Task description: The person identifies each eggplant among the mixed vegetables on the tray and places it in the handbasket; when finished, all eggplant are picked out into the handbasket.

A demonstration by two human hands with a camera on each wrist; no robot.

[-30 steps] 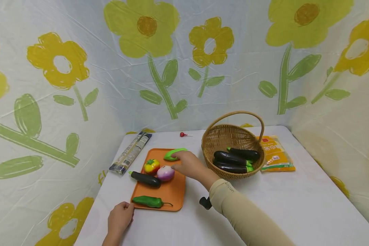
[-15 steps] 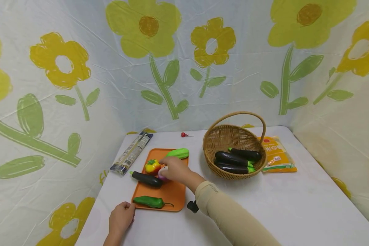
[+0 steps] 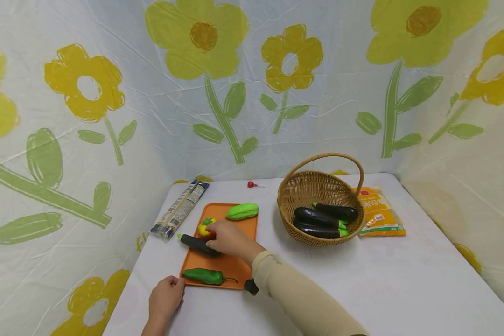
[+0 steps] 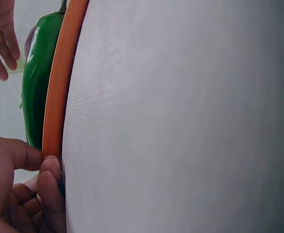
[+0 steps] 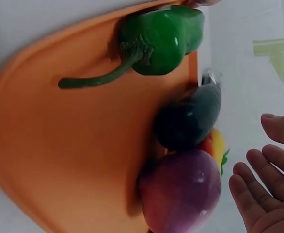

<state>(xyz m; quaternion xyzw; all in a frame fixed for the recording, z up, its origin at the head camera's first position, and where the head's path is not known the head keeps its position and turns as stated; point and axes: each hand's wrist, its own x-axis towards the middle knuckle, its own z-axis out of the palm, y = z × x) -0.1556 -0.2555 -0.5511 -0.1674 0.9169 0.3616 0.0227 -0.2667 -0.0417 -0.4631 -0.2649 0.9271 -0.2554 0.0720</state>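
Observation:
My left hand (image 3: 165, 296) pinches the near left corner of the orange tray (image 4: 59, 92), thumb on top and fingers beneath. Beside that corner a green chili pepper (image 3: 203, 276) lies along the near rim. Over the middle of the tray my right hand (image 3: 231, 240) reaches in; its fingers look apart and hold nothing in the right wrist view. Its fingertips overlap a dark eggplant (image 3: 195, 243) and a round red-and-yellow vegetable (image 3: 205, 228) in the head view. A purple onion (image 5: 183, 194) is hidden under that hand from above. At the far right corner lies a ridged light green gourd (image 3: 242, 211).
A wicker basket (image 3: 287, 186) with a tall handle holds several eggplants (image 3: 319, 217), right of the tray. Behind it lies an orange food bag (image 3: 380, 212). A long packet (image 3: 179, 210) lies at the left, and a red lollipop (image 3: 252, 184) at the back edge.
My right hand has moved left and nearer, from the green gourd across the onion toward the eggplant. The gourd now lies uncovered and turned slightly. My left hand stays at the tray corner.

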